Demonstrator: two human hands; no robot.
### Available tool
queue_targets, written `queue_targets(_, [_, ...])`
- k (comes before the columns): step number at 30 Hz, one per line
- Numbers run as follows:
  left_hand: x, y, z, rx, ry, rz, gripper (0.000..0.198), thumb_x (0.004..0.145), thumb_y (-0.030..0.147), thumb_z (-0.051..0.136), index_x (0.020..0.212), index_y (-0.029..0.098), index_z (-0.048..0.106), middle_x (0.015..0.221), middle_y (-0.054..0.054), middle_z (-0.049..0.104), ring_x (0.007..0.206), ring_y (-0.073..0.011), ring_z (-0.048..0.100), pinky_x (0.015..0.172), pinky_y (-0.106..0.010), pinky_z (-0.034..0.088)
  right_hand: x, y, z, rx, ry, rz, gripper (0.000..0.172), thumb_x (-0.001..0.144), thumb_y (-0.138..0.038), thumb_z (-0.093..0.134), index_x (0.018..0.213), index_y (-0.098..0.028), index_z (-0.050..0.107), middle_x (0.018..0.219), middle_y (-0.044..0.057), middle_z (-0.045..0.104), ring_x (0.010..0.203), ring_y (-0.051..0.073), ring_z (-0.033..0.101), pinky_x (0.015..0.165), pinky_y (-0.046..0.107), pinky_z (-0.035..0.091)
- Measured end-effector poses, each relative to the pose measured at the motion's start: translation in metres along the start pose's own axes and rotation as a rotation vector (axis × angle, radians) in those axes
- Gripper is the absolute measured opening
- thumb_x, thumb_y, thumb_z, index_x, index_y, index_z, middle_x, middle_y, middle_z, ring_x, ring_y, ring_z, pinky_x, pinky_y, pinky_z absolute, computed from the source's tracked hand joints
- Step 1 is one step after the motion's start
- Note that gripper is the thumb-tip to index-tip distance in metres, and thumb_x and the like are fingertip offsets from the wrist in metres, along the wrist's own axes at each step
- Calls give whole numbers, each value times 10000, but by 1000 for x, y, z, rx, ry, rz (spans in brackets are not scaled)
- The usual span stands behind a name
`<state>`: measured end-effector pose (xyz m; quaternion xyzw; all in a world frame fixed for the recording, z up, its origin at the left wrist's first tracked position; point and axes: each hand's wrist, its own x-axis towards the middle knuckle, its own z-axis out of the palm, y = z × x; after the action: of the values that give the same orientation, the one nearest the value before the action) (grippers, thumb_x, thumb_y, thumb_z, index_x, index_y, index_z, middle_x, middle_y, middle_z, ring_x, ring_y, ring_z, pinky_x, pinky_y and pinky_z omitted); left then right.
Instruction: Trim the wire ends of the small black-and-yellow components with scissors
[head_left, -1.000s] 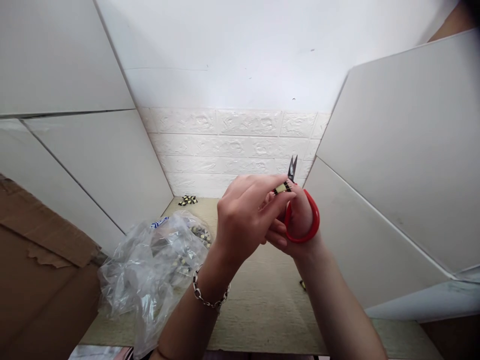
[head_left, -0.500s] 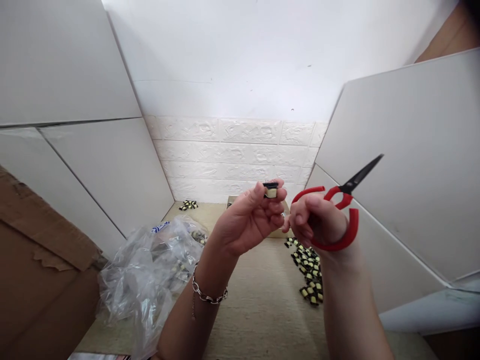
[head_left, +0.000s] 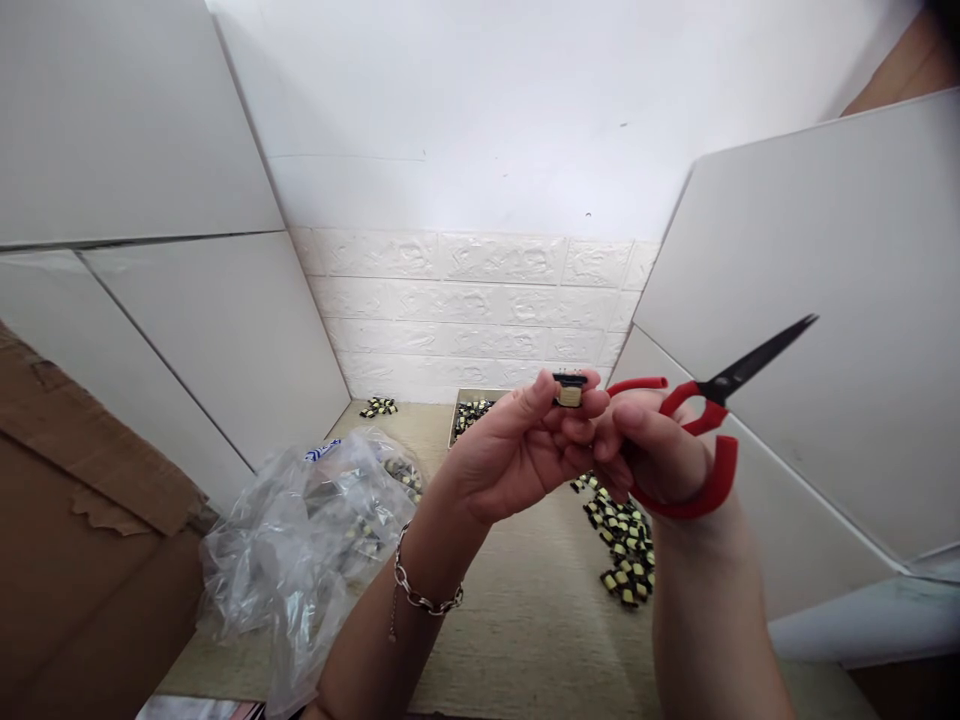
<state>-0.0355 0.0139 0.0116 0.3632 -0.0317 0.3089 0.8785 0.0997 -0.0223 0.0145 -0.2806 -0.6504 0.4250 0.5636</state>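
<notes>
Between the thumb and fingers of my left hand [head_left: 517, 450] is a small transformer [head_left: 570, 391], black with a yellow-wrapped middle and thin pins pointing up. My right hand [head_left: 652, 450] is closed around red-handled scissors [head_left: 709, 400]. Their dark blades point up and to the right, away from the transformer, with the tips nearly together. The fingertips of both hands meet just below the transformer; whether the right fingers pinch anything there is hidden.
A pile of similar transformers [head_left: 626, 545] lies right of centre, partly behind my right arm. More fill a shallow box [head_left: 452, 425] at the back. A small cluster [head_left: 378, 407] lies back left. Clear plastic bags [head_left: 300, 550] sit left, beside torn cardboard [head_left: 97, 480]. White panels flank both sides.
Both hands have shifted right, my left hand more so, and their fingers have come together. The scissors moved right with my right hand. More of the box at the back shows.
</notes>
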Motion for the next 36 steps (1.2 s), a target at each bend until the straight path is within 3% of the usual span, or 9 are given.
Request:
queue_targets(13, [0,0,0,8,-26,12,280,691,378,646,863,158,645,692,39,646,660,-114,588,661,-267,470,-3,-4,2,-21,57,78,327,779,-385,526,505,-215,582,328,-48,457,316,73,391,373,236,319])
queue_targets(21, [-2,-1,-2,33,32,26,234,683,362,657,824,175,658,736,27,654,640,-66,565,647,-194,460,-3,-6,4,-31,50,76,334,775,-401,532,512,-196,562,338,-50,451,340,73,397,384,219,314])
queue_targets(26, [0,-1,-4,135,20,59,268,664,397,664,841,196,649,685,34,626,658,-75,568,653,-203,453,1,6,-4,-95,78,68,364,761,-440,535,486,-202,548,320,-47,442,333,80,408,373,223,346])
queue_targets(29, [11,2,-20,396,121,190,256,688,393,640,859,202,635,734,20,636,640,-70,560,639,-211,442,4,9,-11,-125,150,29,326,749,-416,558,509,-196,564,320,-46,450,307,83,418,374,238,380])
queue_targets(31, [22,7,-42,747,313,339,279,727,401,589,894,180,627,764,-11,648,690,-82,573,643,-202,434,2,1,-11,-90,207,-18,296,739,-393,566,519,-195,569,323,-53,440,289,88,417,381,255,401])
queue_targets(33, [34,10,-69,1300,575,442,303,810,375,472,978,161,606,899,-51,662,826,-111,587,721,-220,442,-5,-13,-9,-38,289,-55,272,752,-344,550,522,-200,564,349,-62,428,280,75,395,398,261,409])
queue_targets(34, [39,12,-83,1627,686,436,315,842,364,409,1009,172,595,982,-51,652,900,-117,578,778,-227,436,-10,-22,-8,-15,292,-103,289,750,-340,548,495,-204,546,339,-63,415,273,71,386,429,270,429])
queue_targets(36, [46,11,-109,1776,716,362,274,822,326,452,977,172,616,1018,-56,649,940,-143,573,834,-249,420,-25,-36,-8,-49,225,-160,345,749,-378,543,448,-210,518,325,-52,394,285,77,399,477,279,449])
